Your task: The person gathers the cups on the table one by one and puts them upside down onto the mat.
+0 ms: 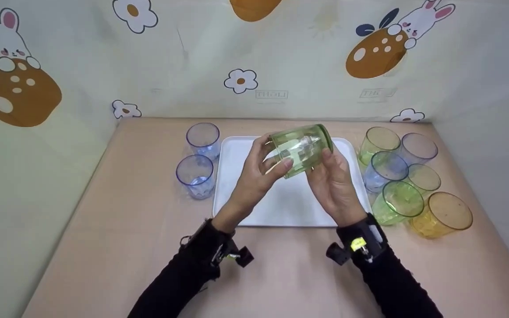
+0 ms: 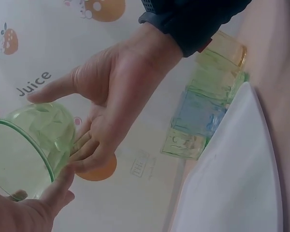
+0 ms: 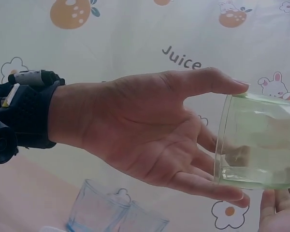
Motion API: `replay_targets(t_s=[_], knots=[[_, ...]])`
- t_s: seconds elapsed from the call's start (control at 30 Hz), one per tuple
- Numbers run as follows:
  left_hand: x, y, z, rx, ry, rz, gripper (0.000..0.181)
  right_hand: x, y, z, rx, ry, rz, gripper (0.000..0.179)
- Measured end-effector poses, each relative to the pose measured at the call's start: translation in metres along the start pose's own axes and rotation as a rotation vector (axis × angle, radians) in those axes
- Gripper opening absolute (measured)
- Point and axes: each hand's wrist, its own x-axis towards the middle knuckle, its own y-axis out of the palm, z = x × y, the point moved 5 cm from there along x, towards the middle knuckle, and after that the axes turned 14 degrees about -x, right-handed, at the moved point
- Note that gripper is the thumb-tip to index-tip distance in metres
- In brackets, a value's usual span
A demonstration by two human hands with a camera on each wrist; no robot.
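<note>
A green cup [image 1: 303, 148] is held in the air over the far part of the white tray [image 1: 281, 207], between the two hands, turned on its side and a little tilted. Its open rim points toward the left hand [image 1: 254, 174], and its thick base toward the right hand [image 1: 334, 185]. The left hand grasps the rim end, with the thumb along the near wall and the fingers reaching round the other side. The right hand grasps the base end, its thumb against the edge of the base and its fingers bent on the other side; how firmly it holds, I cannot tell. Both hands are above the tray, and neither touches it.

Left of the tray, just beside its edge, two blue cups [image 1: 195, 176] stand upright, one farther back than the other. Right of the tray, six more cups stand upright in a close group. At the back are a pale green cup [image 1: 379, 143] and a purple cup [image 1: 419, 149]; nearer come a blue cup [image 1: 385, 172] and a yellowish green cup [image 1: 424, 179]; nearest are a bright green cup [image 1: 398, 204] and an orange cup [image 1: 446, 216]. Whether they touch one another is hard to tell. The table [image 1: 126, 198] spreads under the tray, and behind the tray hangs a cloth [image 1: 298, 62] printed with flowers, rabbits and oranges
</note>
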Motion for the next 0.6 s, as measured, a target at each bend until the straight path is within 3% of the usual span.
replay_targets(t_s=[0.4,0.6], knots=[[-0.003,-0.013,0.005,0.166,-0.132,0.002,0.08,-0.001,-0.005,0.005,-0.124,-0.017,0.05,0.099],[-0.004,-0.017,0.005,0.291,-0.139,0.058,0.078,0.001,-0.007,0.007,-0.202,-0.031,0.071,0.089]])
